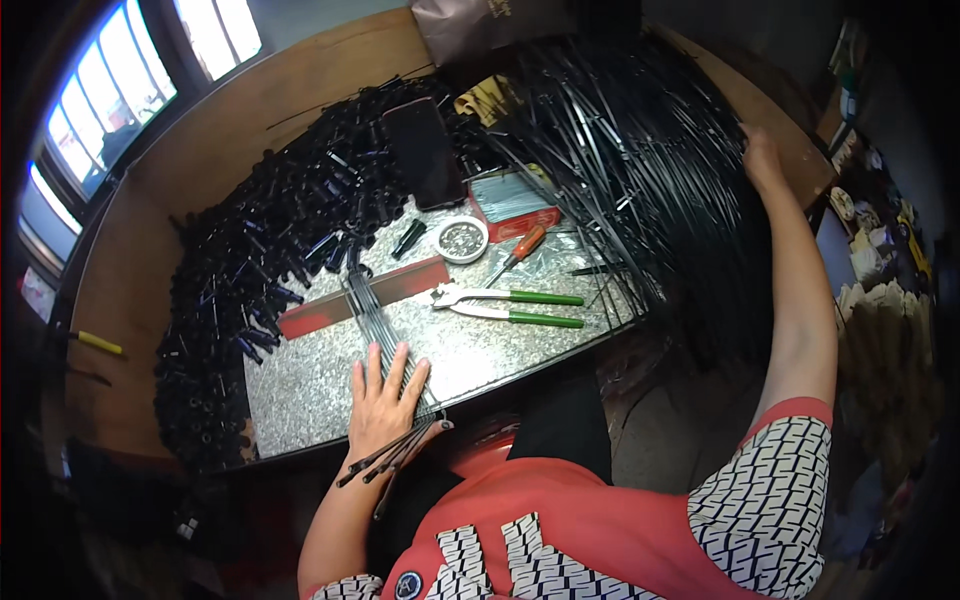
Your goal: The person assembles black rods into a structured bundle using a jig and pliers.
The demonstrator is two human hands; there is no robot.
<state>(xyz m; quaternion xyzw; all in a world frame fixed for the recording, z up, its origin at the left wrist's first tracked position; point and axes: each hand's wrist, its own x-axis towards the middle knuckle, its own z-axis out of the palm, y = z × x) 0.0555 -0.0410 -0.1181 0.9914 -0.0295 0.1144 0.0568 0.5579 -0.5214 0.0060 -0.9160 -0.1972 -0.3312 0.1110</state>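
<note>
My left hand [385, 408] lies flat with its fingers stretched apart on a small bundle of thin metal rods [372, 310]. The rods run from a red bar [415, 281] on the speckled board [300, 400] to the near edge, where several dark ends stick out beside my wrist. At the far right, my right hand [762, 160] reaches to the outer side of a big heap of long black rods [660, 160]; its fingers are mostly hidden there. Green-handled pliers [545, 308] lie on the board to the right of my left hand.
Many short black tubular parts [240, 240] are heaped left and behind, with a dark phone-like slab [424, 150] on top. Near the middle are a white dish of small metal pieces [462, 240], an orange-handled screwdriver [528, 243] and a red box of thin rods [512, 203]. Wooden walls [330, 65] enclose the worktop.
</note>
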